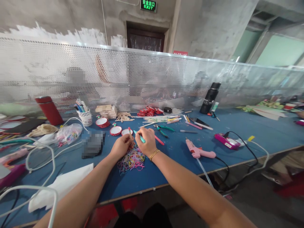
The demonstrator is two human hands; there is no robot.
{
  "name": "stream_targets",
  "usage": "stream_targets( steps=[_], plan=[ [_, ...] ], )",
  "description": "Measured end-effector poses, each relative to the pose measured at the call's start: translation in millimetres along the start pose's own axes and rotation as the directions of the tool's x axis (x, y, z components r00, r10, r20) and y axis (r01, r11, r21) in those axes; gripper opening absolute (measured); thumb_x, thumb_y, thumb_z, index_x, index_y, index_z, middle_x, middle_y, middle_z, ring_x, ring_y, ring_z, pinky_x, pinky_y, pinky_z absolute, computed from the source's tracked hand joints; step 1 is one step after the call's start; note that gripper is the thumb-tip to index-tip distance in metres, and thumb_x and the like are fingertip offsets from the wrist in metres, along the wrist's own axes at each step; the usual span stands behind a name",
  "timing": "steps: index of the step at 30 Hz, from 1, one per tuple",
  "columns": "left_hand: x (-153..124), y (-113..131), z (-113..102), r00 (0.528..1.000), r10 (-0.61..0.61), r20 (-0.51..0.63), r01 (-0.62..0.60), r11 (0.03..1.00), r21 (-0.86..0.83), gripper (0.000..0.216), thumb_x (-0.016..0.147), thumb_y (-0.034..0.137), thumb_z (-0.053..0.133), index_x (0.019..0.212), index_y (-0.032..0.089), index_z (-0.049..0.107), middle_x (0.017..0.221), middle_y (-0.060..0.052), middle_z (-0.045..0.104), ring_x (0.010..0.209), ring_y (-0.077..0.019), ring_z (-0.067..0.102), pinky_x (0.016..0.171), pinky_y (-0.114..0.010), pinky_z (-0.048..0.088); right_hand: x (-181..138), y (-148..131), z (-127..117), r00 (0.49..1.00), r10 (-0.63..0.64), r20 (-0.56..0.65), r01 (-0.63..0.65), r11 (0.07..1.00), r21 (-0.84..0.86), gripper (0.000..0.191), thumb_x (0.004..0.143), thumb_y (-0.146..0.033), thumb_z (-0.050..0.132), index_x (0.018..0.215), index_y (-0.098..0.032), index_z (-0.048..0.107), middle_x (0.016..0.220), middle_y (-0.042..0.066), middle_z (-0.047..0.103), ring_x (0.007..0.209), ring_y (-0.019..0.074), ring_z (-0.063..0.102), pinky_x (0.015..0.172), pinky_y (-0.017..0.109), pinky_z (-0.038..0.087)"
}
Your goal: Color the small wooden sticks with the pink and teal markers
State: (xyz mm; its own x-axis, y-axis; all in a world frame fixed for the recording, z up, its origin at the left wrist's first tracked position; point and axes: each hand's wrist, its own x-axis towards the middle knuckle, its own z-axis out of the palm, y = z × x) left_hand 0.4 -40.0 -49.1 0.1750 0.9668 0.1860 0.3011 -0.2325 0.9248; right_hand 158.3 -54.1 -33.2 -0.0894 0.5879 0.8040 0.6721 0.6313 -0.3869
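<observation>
My left hand (122, 145) is closed on a red-tipped stick (129, 131) that stands up from its fingers. My right hand (147, 141), with a gold bracelet on the wrist, is closed on a teal stick (140, 136) that points left toward the other one. Both hands hover close together just above a heap of thin coloured rubber bands (131, 161) on the blue table (173, 152). A pink stick (159, 140) lies just right of my right hand.
A pink glue gun (199, 152) with its cable lies to the right, green pliers (163, 129) behind. Red-rimmed lids (116, 130), a cup of pens (85, 116), a red flask (49, 110), a black bottle (210, 98) and white cables (40, 158) surround. A perforated metal screen (142, 76) backs the table.
</observation>
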Motion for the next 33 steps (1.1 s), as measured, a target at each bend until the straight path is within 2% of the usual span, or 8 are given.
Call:
stream_targets(
  steps=[9,14,20,28,33],
  plan=[
    [0.6,-4.0,0.1,0.999,0.031,0.008,-0.031,0.999,-0.016,0.027,0.076,0.046,0.063,0.077,0.020,0.055,0.061,0.003,0.059,0.053,-0.0131,0.056,0.049,-0.023,0.040,-4.1,-6.5,1.8,0.995,-0.091,0.039,0.091,0.996,0.007,0.014,0.093,-0.025,0.046,0.080,-0.022,0.051,0.075,0.000,0.061,0.077,0.0160,0.056,0.090,0.033,0.032],
    [2.4,-7.3,-0.2,0.999,0.026,0.020,-0.025,0.999,-0.033,0.025,0.076,0.044,0.064,0.078,0.021,0.056,0.062,0.003,0.060,0.054,-0.0129,0.057,0.049,-0.022,0.040,-3.1,-4.9,2.4,0.995,-0.084,0.045,0.085,0.996,-0.001,0.013,0.093,-0.026,0.047,0.081,-0.022,0.051,0.075,0.000,0.062,0.078,0.0161,0.056,0.090,0.032,0.031],
    [1.5,-4.5,0.2,1.000,0.019,0.004,-0.019,1.000,-0.019,0.021,0.078,0.040,0.062,0.074,0.021,0.055,0.059,0.003,0.060,0.051,-0.0129,0.056,0.048,-0.023,0.041,-1.6,-2.1,1.1,1.000,-0.016,0.008,0.016,1.000,-0.001,0.015,0.092,-0.025,0.047,0.078,-0.022,0.049,0.073,0.000,0.061,0.076,0.0166,0.056,0.087,0.033,0.031],
    [1.5,-5.5,-0.1,0.999,0.031,0.016,-0.031,0.999,-0.034,0.023,0.076,0.041,0.064,0.079,0.020,0.058,0.064,0.002,0.062,0.054,-0.0142,0.059,0.050,-0.023,0.043,-4.3,-6.4,3.2,0.996,-0.090,0.012,0.089,0.995,0.037,0.012,0.093,-0.026,0.047,0.082,-0.022,0.050,0.075,-0.001,0.060,0.077,0.0157,0.056,0.092,0.034,0.031],
    [1.8,-6.0,-0.5,1.000,0.025,0.015,-0.025,0.999,-0.032,0.023,0.076,0.042,0.063,0.080,0.020,0.057,0.064,0.002,0.062,0.055,-0.0143,0.059,0.050,-0.024,0.043,-3.0,-5.0,3.4,0.997,-0.070,0.015,0.070,0.997,0.018,0.013,0.092,-0.025,0.048,0.080,-0.022,0.050,0.074,-0.001,0.061,0.077,0.0158,0.055,0.091,0.034,0.031]
  ],
)
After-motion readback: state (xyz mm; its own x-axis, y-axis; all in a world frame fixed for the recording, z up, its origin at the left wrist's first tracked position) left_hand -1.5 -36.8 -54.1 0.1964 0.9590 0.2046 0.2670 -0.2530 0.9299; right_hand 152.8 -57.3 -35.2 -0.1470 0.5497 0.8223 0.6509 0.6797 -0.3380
